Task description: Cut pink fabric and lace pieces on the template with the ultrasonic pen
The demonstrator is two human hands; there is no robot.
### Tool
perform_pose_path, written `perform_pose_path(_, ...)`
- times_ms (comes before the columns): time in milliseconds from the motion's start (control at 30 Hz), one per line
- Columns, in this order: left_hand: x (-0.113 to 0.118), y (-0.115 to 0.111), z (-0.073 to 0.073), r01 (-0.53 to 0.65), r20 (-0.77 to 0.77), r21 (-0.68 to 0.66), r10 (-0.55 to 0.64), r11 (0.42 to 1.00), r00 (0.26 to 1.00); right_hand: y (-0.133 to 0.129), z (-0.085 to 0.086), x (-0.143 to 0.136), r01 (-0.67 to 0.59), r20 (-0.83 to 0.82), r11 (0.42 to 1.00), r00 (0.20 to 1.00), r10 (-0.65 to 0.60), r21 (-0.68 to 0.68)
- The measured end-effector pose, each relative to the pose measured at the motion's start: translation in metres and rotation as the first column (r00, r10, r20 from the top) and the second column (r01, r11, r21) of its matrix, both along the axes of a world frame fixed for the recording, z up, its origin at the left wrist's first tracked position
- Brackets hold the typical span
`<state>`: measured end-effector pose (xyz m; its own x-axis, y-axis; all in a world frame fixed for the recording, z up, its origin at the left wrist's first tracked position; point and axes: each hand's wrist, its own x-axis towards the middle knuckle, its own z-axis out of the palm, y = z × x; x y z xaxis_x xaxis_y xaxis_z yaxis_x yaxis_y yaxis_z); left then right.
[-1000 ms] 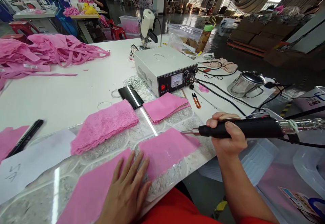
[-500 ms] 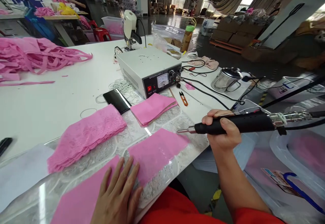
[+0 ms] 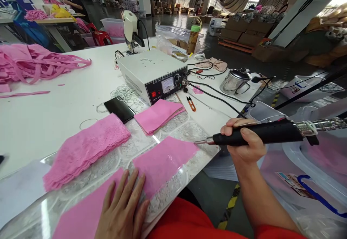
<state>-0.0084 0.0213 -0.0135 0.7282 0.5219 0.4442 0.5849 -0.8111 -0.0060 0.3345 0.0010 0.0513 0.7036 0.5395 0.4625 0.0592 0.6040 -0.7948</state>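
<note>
My right hand (image 3: 245, 139) grips a black ultrasonic welding handpiece (image 3: 279, 132), its narrow metal tip pointing left. That tip is at the upper right corner of a flat pink fabric piece (image 3: 165, 163). Spread out flat, my left hand (image 3: 121, 204) presses on a second pink fabric piece (image 3: 84, 208), with its fingertips at the near left edge of the first. Both pieces lie on a clear patterned mat (image 3: 108, 166). Beyond them are a stack of pink lace fabric (image 3: 89, 146) and a smaller stack of plain pink pieces (image 3: 159, 116).
A grey control box (image 3: 154, 69) with cables stands behind the fabric. Near it lie a phone (image 3: 119, 109), orange thread snips (image 3: 191, 103) and white cord (image 3: 127, 96). A metal-lidded jug (image 3: 235, 81) stands right. Plastic bins (image 3: 320, 166) sit below the table's right edge.
The handpiece tip has slid right along the far edge of the pink piece to its right corner. My left hand stays flat on the fabric. The whole view has shifted slightly.
</note>
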Motion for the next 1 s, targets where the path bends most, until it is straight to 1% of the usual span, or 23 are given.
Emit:
perform_pose_path(167, 0.000, 0.000, 0.003, 0.001, -0.006, -0.013, -0.001, 1.000, 1.000, 0.001, -0.001, -0.001, -0.006, -0.007, 1.000, 1.000, 0.006, -0.002)
perform_pose_path(400, 0.000, 0.001, 0.003, 0.009, -0.004, -0.011, -0.009, 1.000, 1.000, 0.002, -0.001, 0.001, 0.007, -0.019, 1.000, 1.000, -0.008, -0.028)
perform_pose_path(600, 0.001, -0.002, 0.005, -0.001, 0.000, -0.026, 0.001, 1.000, 1.000, -0.002, 0.003, 0.004, 0.095, -0.093, 0.995, 0.991, -0.096, -0.013)
perform_pose_path(733, 0.002, -0.004, 0.008, -0.007, 0.018, -0.030, 0.008, 1.000, 1.000, -0.003, 0.004, 0.003, 0.126, -0.104, 0.991, 0.986, -0.129, -0.044)
perform_pose_path(800, 0.001, -0.005, 0.011, 0.001, 0.034, -0.037, 0.000, 0.999, 0.999, -0.001, 0.003, 0.002, 0.135, -0.128, 0.989, 0.982, -0.141, -0.055)
perform_pose_path(867, 0.001, -0.007, 0.017, 0.006, 0.057, -0.044, -0.004, 0.999, 0.998, 0.003, 0.000, 0.002, 0.170, -0.167, 0.984, 0.970, -0.176, -0.047)
perform_pose_path(1000, 0.001, -0.011, 0.033, 0.018, 0.101, -0.075, -0.010, 0.997, 0.995, 0.012, -0.011, 0.006, 0.263, -0.224, 0.964, 0.938, -0.266, -0.040)
